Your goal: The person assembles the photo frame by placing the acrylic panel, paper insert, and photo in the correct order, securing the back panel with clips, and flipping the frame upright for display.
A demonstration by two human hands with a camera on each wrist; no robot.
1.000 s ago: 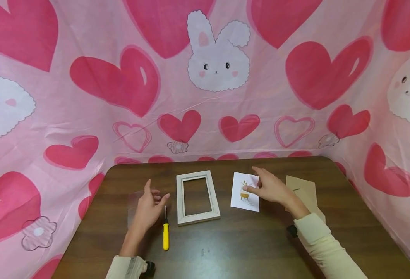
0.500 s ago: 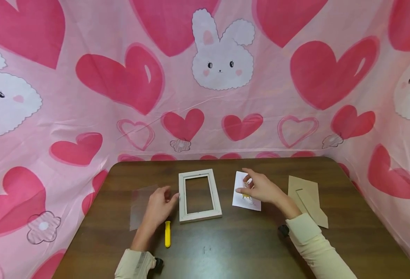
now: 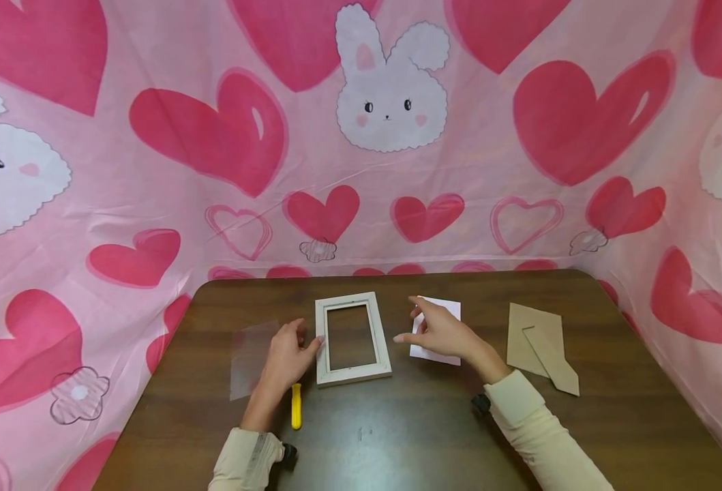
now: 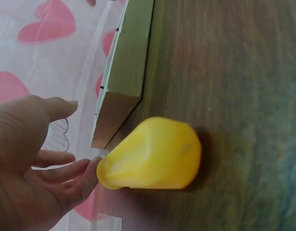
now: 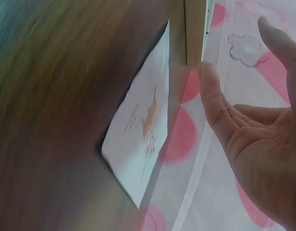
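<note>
A white picture frame [image 3: 353, 374], with nothing in its opening but the table showing through, lies in the middle of the table. My left hand [image 3: 286, 358] is at its left side, thumb tip right at the frame's edge, fingers loosely bent. Below that hand lies a yellow-handled screwdriver [image 3: 296, 407]; its handle [image 4: 152, 156] looms large in the left wrist view, and its shaft is hidden in the head view. My right hand [image 3: 446, 334] hovers over a white printed card [image 5: 140, 120], thumb and fingers spread apart, holding nothing, and covers most of the card's picture.
A clear plastic sheet [image 3: 247, 358] lies left of the left hand. On the right is a brown backing board [image 3: 535, 334] with its stand leg [image 3: 553, 365]. A pink heart-patterned cloth [image 3: 385, 170] hangs behind and beside the wooden table [image 3: 391, 443].
My left hand has moved right, from over the plastic sheet to the frame's left edge. My right hand has shifted left across the card toward the frame. The card stays on the table.
</note>
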